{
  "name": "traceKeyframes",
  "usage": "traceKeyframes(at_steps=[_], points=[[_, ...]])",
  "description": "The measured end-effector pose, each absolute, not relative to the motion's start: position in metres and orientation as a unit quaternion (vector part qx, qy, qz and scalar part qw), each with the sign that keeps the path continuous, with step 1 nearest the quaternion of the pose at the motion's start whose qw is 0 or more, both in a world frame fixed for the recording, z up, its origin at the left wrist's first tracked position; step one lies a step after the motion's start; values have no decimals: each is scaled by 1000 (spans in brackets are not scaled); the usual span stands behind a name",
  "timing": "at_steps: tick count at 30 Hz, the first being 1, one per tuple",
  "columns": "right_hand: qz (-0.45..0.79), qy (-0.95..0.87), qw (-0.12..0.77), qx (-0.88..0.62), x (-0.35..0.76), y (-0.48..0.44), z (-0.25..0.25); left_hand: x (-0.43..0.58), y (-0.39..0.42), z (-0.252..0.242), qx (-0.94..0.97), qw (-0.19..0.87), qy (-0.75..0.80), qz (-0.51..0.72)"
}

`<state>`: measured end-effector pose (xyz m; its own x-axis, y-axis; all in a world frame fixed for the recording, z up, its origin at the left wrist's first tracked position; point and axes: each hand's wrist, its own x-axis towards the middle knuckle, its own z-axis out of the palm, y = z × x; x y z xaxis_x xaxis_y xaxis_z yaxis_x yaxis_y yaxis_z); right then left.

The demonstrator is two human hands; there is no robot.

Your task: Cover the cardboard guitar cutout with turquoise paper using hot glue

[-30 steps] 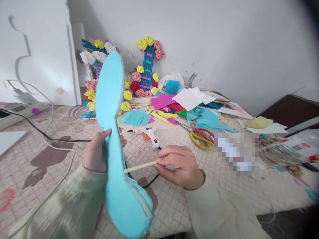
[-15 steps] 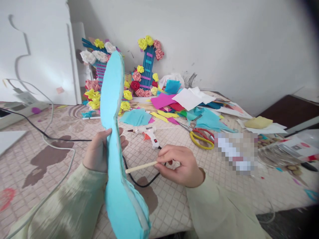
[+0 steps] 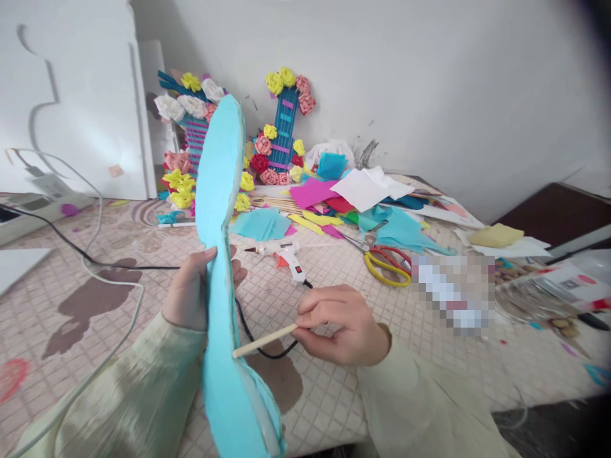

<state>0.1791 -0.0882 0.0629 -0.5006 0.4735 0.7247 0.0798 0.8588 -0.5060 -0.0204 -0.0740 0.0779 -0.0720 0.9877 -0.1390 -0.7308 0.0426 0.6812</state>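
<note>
A light-blue, curvy foam-board cutout (image 3: 218,172) stands upright in front of me, its pale edge turned to the right. My left hand (image 3: 188,289) grips its narrow waist, thumb on the face and fingers behind. Between the fingertips of my right hand (image 3: 341,324) is a thin wooden stick (image 3: 265,340). The stick's far tip appears to touch the cutout's edge below the waist. Behind the hands, a white glue gun (image 3: 289,257) lies on the table, its black cord running under the stick.
Scissors (image 3: 389,267) with yellow and red handles lie right of the glue gun. Coloured paper sheets (image 3: 315,194) are heaped behind them. Two flower-covered pieces, one a blue panel (image 3: 284,133), lean at the wall. A pale cable (image 3: 138,312) crosses the left side.
My right hand has moved slightly left and down, bringing the stick's tip lower, onto the cutout's edge. The cutout has tilted a little, its top shifting right.
</note>
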Motion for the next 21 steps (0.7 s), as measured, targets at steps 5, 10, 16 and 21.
traceKeyframes(at_steps=[5, 10, 16, 21], points=[[217, -842, 466, -162, 178, -89, 64, -19, -74, 78, 228, 664, 286, 652], [239, -815, 494, -186, 175, -90, 66, -19, -74, 81, 219, 676, 267, 651], [230, -810, 504, -190, 174, -91, 64, -19, -73, 81, 204, 673, 273, 657], [173, -806, 538, -179, 173, -91, 65, -20, -73, 81, 197, 678, 260, 659]])
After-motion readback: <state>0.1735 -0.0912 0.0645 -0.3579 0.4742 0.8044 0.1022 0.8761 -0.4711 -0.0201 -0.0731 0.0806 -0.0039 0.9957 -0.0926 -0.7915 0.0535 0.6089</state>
